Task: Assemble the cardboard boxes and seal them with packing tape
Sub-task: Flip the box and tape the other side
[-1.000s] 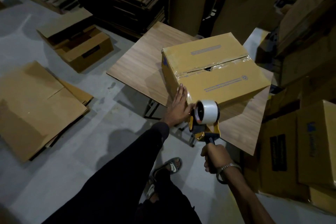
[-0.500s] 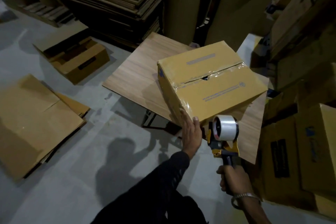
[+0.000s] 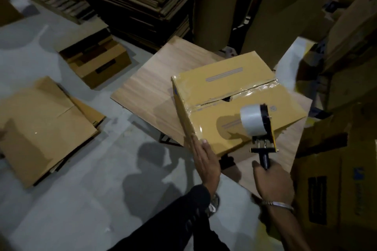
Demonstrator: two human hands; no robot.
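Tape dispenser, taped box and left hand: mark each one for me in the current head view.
tape dispenser (image 3: pixel 257 120), head view, on the white tape roll.
taped box (image 3: pixel 220 81), head view, on the far top flap.
left hand (image 3: pixel 206 159), head view, on the back of the hand.

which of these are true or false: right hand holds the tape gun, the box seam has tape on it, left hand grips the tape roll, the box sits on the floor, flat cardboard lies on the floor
1. The right hand holds the tape gun. True.
2. The box has tape along its top seam. True.
3. The left hand grips the tape roll. False: it lies flat against the box's near corner.
4. The box sits on the floor. False: it is on the wooden table.
5. Flat cardboard lies on the floor. True.
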